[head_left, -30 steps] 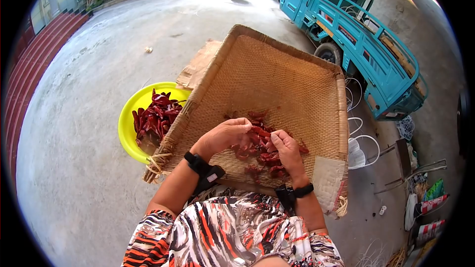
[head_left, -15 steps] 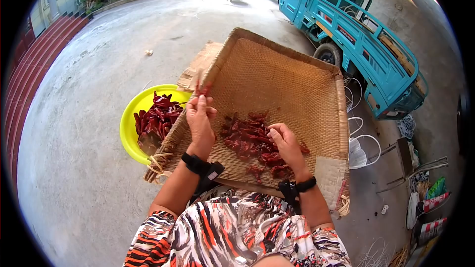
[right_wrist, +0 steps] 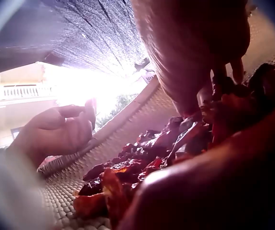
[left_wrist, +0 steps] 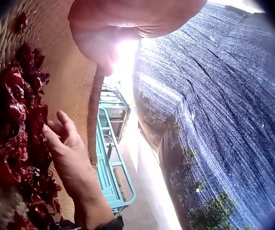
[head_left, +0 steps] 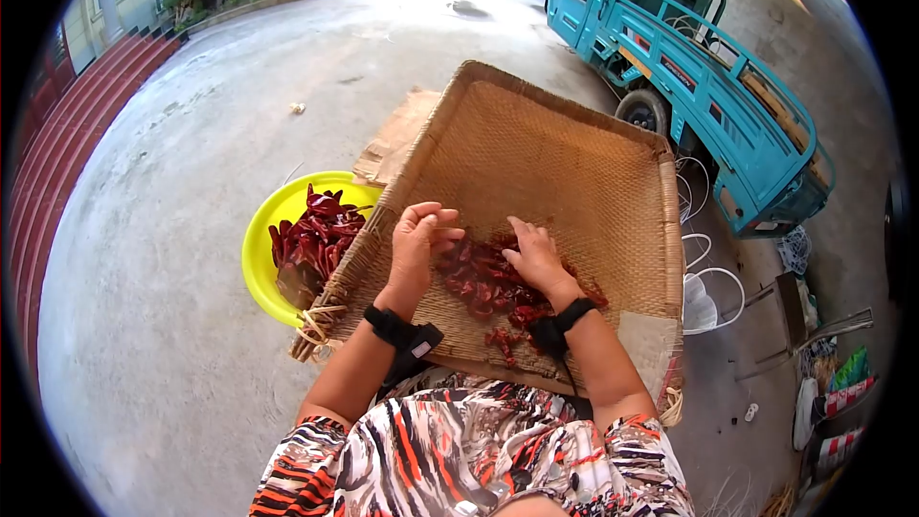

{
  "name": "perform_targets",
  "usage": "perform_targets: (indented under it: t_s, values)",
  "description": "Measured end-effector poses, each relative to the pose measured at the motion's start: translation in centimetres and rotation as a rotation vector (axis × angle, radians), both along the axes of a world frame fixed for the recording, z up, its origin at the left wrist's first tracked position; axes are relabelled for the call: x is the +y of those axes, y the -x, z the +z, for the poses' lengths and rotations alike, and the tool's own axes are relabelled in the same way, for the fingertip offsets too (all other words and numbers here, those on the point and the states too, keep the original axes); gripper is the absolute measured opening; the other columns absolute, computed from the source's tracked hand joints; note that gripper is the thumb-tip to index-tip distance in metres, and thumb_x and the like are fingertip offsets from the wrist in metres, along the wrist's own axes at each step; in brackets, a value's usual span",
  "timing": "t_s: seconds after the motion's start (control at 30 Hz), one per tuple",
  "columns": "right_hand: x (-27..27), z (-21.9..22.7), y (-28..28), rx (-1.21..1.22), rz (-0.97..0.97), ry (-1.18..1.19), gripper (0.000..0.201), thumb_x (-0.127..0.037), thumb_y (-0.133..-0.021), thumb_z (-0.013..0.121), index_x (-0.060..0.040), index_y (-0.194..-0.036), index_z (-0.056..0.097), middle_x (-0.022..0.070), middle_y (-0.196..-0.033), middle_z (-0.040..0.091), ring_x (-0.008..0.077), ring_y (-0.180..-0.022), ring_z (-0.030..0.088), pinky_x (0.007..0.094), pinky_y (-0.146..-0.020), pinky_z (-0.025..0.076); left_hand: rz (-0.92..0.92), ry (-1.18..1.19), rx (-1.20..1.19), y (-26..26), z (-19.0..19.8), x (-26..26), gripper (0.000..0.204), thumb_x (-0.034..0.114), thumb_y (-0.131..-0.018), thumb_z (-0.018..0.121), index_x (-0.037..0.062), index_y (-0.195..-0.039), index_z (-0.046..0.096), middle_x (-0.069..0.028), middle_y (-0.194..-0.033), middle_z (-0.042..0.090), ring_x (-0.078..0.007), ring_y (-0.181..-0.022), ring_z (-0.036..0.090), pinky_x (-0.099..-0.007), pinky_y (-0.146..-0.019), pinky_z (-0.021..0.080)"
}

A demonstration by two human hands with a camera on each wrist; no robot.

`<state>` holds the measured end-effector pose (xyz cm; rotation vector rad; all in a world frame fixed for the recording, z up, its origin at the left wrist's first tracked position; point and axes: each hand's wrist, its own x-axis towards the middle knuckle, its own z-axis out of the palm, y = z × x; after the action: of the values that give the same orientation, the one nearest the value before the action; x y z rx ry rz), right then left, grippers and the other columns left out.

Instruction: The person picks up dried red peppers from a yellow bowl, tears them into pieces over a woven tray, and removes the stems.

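Observation:
Dark red dried peppers (head_left: pixel 479 282) lie heaped in a large woven basket (head_left: pixel 574 148). Over the basket's left part, my left hand (head_left: pixel 412 254) is raised with its fingers curled; no pepper shows in it, and a thin pale line lies by its fingertips. My right hand (head_left: pixel 541 263) is at the heap's upper right, palm down. Its fingers reach down onto the peppers (right_wrist: pixel 190 136) in the right wrist view, parted and not closed round one. The left wrist view shows that right hand (left_wrist: pixel 75 158) beside the peppers (left_wrist: pixel 15 105).
Left of the basket stands a yellow basin (head_left: pixel 260 258) with more red peppers (head_left: pixel 321 235). A flat cardboard piece (head_left: pixel 397 139) lies behind it. Back right is a blue-green cargo vehicle (head_left: pixel 708 96), with a white bucket (head_left: pixel 701 302) and a metal-legged seat (head_left: pixel 793 316) nearer.
My left hand has come back from the basket's left rim toward its middle, and the reddish piece at its fingers no longer shows. My right hand has moved onto the heap, its fingers spreading.

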<state>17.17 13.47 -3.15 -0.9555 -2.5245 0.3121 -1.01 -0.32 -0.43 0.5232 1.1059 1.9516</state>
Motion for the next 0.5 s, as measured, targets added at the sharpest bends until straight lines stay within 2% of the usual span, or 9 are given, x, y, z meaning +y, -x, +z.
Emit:
perform_targets:
  t_s: [0.1, 0.2, 0.3, 0.4, 0.5]
  values:
    - [0.2, 0.8, -0.2, -0.089, 0.0, 0.124, 0.037, -0.026, -0.08, 0.072, -0.0087, -0.113, 0.065, 0.0138, -0.113, 0.064, 0.0352, -0.108, 0.055, 0.0465, -0.098, 0.041, -0.059, 0.044, -0.011, -0.6, 0.3, -0.3, 0.014, 0.009, -0.099, 0.045, 0.0082, -0.111, 0.053, -0.0104, -0.107, 0.069, -0.0174, -0.08, 0.069, -0.0275, -0.069, 0.053]
    - [-0.3, 1.6, -0.6, -0.213, -0.005, 0.176, 0.032, -0.028, -0.079, 0.072, -0.0109, -0.106, 0.068, 0.0114, -0.11, 0.065, 0.0325, -0.106, 0.053, 0.0472, -0.1, 0.035, -0.093, 0.076, 0.028, -0.3, -0.7, 0.0, 0.014, 0.009, -0.098, 0.048, 0.008, -0.11, 0.054, -0.0096, -0.103, 0.069, -0.0158, -0.078, 0.068, -0.0264, -0.069, 0.053]
    - [-1.0, 2.1, -1.2, -0.097, 0.086, 0.072, 0.024, -0.027, -0.08, 0.071, -0.0109, -0.098, 0.069, 0.0088, -0.097, 0.069, 0.0293, -0.103, 0.057, 0.0479, -0.103, 0.032, -0.15, 0.053, 0.098, -0.7, -0.8, 0.0, 0.013, 0.01, -0.097, 0.052, 0.0065, -0.109, 0.055, -0.0073, -0.098, 0.068, -0.0123, -0.074, 0.064, -0.0245, -0.068, 0.052]
    - [-2.6, 3.2, -1.5, 0.047, 0.071, 0.004, 0.021, -0.026, -0.082, 0.07, -0.0118, -0.097, 0.069, 0.006, -0.088, 0.069, 0.0266, -0.098, 0.06, 0.047, -0.105, 0.031, -0.242, 0.122, 0.252, -1.1, -0.2, 0.0, 0.016, 0.013, -0.095, 0.056, 0.0047, -0.109, 0.056, -0.0055, -0.095, 0.067, -0.0095, -0.072, 0.061, -0.023, -0.066, 0.05]
    - [-4.9, 5.7, -1.8, 0.071, 0.133, 0.092, 0.02, -0.025, -0.083, 0.071, -0.0111, -0.096, 0.067, 0.0052, -0.09, 0.069, 0.0261, -0.096, 0.061, 0.0473, -0.106, 0.03, -0.379, 0.075, 0.34, -1.3, -1.2, 0.5, 0.024, 0.02, -0.093, 0.065, 0.0037, -0.108, 0.058, -0.0047, -0.092, 0.067, -0.0073, -0.071, 0.059, -0.0222, -0.063, 0.048]
